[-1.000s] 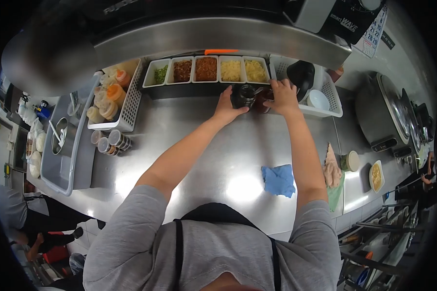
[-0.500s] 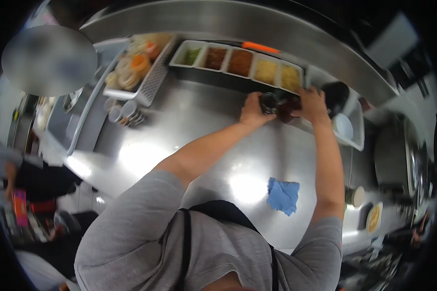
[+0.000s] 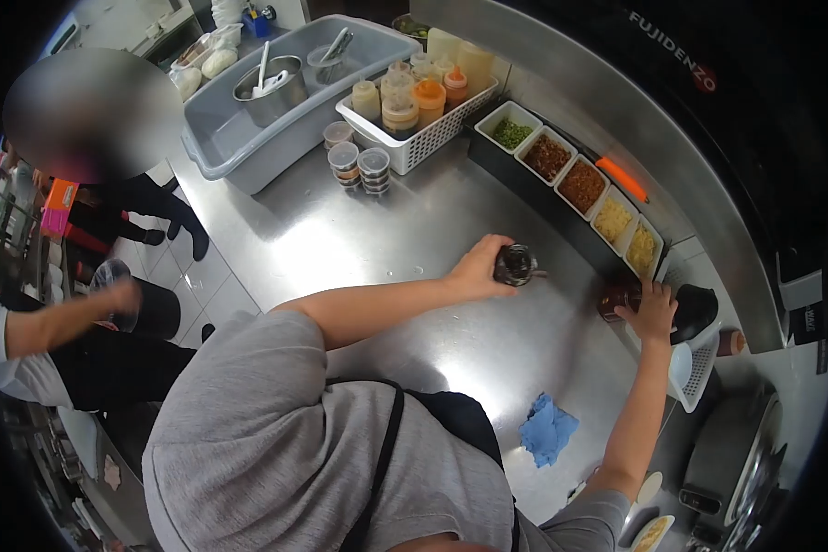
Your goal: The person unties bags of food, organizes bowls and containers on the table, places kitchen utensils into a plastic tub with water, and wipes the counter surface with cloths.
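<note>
My left hand (image 3: 476, 270) is closed around a small dark glass jar (image 3: 516, 265) over the middle of the steel counter (image 3: 405, 313). Off to the right, my right hand (image 3: 650, 313) has its fingers around a dark reddish-brown jar (image 3: 616, 299), part of which they cover. That jar stands by the near end of a black topping holder (image 3: 543, 204). The holder carries several white tubs, with chopped greens (image 3: 511, 132), brown bits (image 3: 546, 157) and pale yellow shreds (image 3: 642, 250) among their contents. A crumpled blue cloth (image 3: 548, 430) lies nearer my body.
A white basket (image 3: 451, 127) of squeeze bottles and stacked lidded cups (image 3: 373, 170) sit at the back left, beside a grey tub (image 3: 225, 161). An orange-handled tool (image 3: 622, 179) lies behind the toppings. Another person's arm (image 3: 64, 317) is at the left, past the counter edge.
The view has swung left. My hands, close together before, are now apart: the left one has drawn away with the dark glass jar, while the right stays at the reddish-brown jar.
</note>
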